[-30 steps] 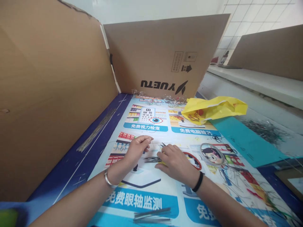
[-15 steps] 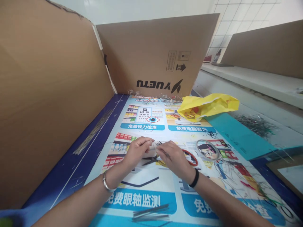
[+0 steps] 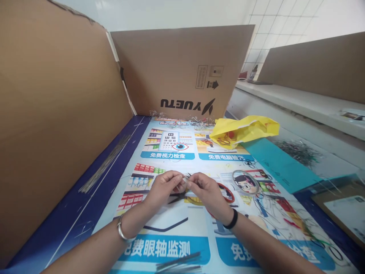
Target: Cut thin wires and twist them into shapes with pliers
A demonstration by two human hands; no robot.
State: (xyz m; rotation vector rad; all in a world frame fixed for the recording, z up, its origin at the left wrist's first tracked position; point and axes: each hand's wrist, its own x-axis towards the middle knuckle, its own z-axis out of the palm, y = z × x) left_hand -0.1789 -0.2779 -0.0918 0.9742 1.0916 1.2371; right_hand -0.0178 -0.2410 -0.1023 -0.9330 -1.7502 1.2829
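My left hand (image 3: 167,187) and my right hand (image 3: 207,191) meet over the middle of the printed mat, both with thumb and fingers pinched. Between the fingertips is something thin and small, too fine to make out. Beneath the hands lies a dark tool (image 3: 177,197) with pointed jaws, partly covered by the fingers. A red ring (image 3: 229,193) shows just right of my right hand; I cannot tell whether it belongs to the tool. Near the bottom edge, a small bundle of dark thin strips (image 3: 179,263) lies on the mat.
Cardboard panels (image 3: 182,68) stand at the back and left. Long thin wires (image 3: 105,163) lie along the left side. At right are a yellow bag (image 3: 251,131), a teal sheet (image 3: 270,163), a silvery wire tangle (image 3: 298,152) and scattered loose strands (image 3: 285,217).
The hands have drawn closer, their fingertips now nearly touching, and cover more of the dark tool. The whole view has shifted slightly.
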